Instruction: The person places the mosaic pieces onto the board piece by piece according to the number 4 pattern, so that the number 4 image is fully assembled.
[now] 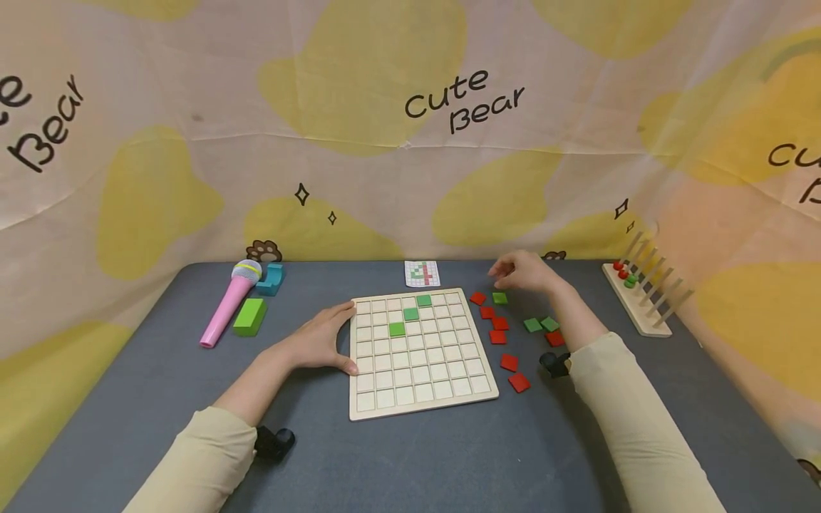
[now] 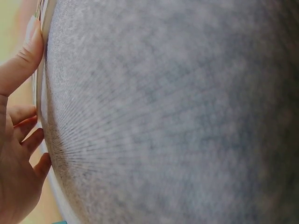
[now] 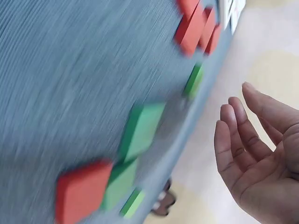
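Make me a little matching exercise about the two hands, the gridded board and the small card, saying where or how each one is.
Things:
1. left hand
2. right hand
3. gridded board
4. small card

Where or how:
A. bears three green tiles in a slanting line
B. holds nothing, near a loose green tile
C. lies beyond the board's far edge
D. touches the board's left edge

Right pairs: 1-D, 2-B, 3-A, 4-C
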`<state>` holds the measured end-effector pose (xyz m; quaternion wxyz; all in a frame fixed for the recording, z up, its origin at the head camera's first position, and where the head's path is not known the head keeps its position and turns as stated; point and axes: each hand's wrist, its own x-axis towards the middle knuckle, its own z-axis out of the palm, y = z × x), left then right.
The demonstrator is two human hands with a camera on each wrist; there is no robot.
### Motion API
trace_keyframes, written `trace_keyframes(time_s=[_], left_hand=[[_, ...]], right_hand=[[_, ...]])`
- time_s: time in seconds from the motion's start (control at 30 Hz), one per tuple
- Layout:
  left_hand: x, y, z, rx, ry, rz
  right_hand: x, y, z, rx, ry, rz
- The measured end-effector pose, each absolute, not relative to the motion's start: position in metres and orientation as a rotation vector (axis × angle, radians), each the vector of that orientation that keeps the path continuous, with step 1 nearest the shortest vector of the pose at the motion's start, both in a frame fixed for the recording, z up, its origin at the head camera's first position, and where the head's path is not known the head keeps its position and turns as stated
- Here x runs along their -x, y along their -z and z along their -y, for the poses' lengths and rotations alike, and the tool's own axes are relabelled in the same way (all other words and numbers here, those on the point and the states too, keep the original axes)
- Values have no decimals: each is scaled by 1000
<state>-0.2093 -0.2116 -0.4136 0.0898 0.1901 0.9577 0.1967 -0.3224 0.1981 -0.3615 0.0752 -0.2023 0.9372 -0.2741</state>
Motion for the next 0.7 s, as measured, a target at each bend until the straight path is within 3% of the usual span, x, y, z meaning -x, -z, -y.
trace_keyframes(time_s=[0.2,0.7], left_hand=[[209,414,212,-563,-593,-2846],[209,415,212,-572,-597,-2851]], right_hand=[[321,364,-234,474,847,-2820],[319,376,-293,428,785,-2727]])
